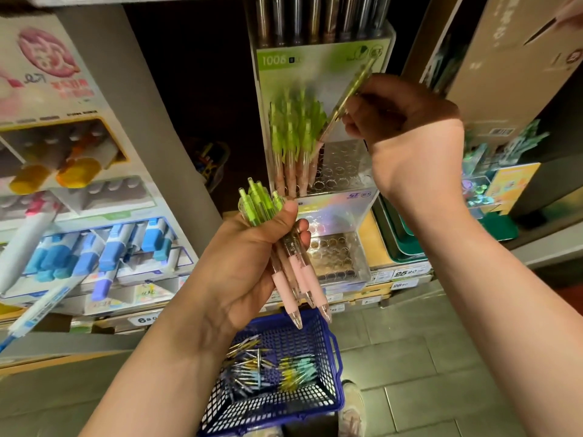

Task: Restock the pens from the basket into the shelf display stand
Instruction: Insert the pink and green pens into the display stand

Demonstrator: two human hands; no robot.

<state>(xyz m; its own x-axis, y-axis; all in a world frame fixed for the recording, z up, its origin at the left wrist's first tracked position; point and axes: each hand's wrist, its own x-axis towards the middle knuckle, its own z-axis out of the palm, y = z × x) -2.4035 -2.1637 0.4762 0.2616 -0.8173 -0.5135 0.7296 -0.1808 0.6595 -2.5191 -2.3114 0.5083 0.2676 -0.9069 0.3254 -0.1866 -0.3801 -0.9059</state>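
Left hand [252, 263] is gripping a bundle of pens [285, 263] upright; right hand [400, 121], raised apart, is pinching one pen [351, 93] tilted over the display stand [344, 171].

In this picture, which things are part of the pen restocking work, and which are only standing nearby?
Part of the job:
left hand gripping a bundle of pens; right hand pinching a single pen; display stand, partly filled; blue basket with loose pens inside.

Only nearby:
blue-capped markers; orange-capped items; cardboard box; green trays.
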